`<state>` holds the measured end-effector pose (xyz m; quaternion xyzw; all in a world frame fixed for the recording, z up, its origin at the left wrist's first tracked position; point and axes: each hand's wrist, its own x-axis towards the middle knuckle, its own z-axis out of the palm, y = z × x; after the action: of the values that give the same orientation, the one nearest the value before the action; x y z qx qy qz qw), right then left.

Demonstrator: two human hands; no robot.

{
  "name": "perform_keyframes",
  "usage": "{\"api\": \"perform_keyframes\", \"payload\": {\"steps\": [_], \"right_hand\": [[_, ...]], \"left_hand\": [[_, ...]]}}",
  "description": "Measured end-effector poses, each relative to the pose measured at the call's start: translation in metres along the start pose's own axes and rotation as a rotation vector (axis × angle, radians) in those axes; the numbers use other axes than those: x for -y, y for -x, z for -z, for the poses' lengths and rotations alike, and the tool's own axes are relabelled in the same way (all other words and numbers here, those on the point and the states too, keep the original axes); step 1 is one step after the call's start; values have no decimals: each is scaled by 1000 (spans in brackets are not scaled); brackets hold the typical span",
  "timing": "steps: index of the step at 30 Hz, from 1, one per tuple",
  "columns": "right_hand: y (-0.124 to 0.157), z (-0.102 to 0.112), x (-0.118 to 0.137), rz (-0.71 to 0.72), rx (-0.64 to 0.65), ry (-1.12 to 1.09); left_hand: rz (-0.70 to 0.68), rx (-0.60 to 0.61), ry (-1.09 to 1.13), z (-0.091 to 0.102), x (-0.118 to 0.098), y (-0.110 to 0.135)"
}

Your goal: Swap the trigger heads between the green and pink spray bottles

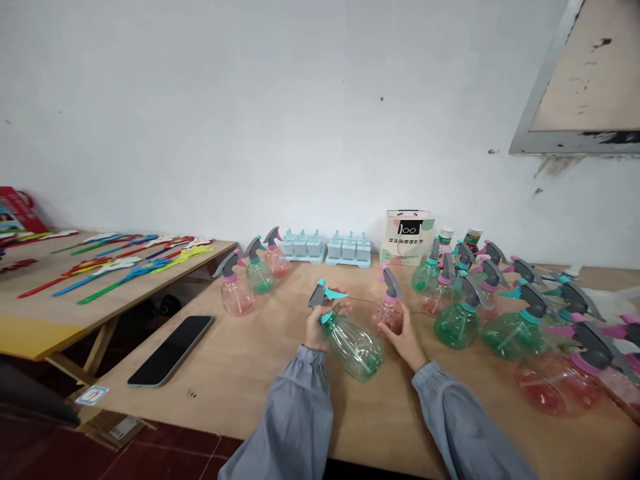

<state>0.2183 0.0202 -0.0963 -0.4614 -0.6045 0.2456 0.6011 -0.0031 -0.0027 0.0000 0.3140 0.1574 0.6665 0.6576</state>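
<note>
My left hand (pixel 320 327) is closed round the neck of a green spray bottle (pixel 354 347), which tilts with its base toward the lower right. The bottle's grey head and turquoise trigger show above my fingers. My right hand (pixel 406 337) has its thumb and fingers round the lower body of a pink spray bottle (pixel 386 310), which stands nearly upright with a grey and pink head. Close to my right hand, a green spray bottle (pixel 456 325) stands among several others.
Several pink and green bottles crowd the table's right side, including a pink spray bottle (pixel 560 383). At left stand three more, one a pink bottle (pixel 237 295), near a black phone (pixel 173 350). Light-blue popsicle moulds (pixel 349 250) and a paper bag (pixel 406 240) line the wall.
</note>
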Motion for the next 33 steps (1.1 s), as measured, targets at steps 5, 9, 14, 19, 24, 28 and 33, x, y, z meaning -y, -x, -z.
{"api": "perform_keyframes", "payload": {"steps": [5, 9, 14, 19, 24, 28, 33], "right_hand": [[-3, 4, -2, -39, 10, -40], [-3, 5, -3, -58, 39, -58], [0, 7, -1, -53, 38, -61], [0, 8, 0, -62, 36, -64], [1, 8, 1, -43, 35, -55], [3, 10, 3, -58, 36, -43], [4, 10, 5, -55, 54, -65]], "left_hand": [[77, -9, 76, 5, 5, -1], [97, 12, 67, 6, 4, 0], [27, 37, 99, 5, 3, 1], [36, -77, 23, 4, 10, -2], [-24, -75, -40, 2, 14, -3], [-25, -11, -37, 2, 14, -3], [-70, -46, -66, 7, 16, -4]]}}
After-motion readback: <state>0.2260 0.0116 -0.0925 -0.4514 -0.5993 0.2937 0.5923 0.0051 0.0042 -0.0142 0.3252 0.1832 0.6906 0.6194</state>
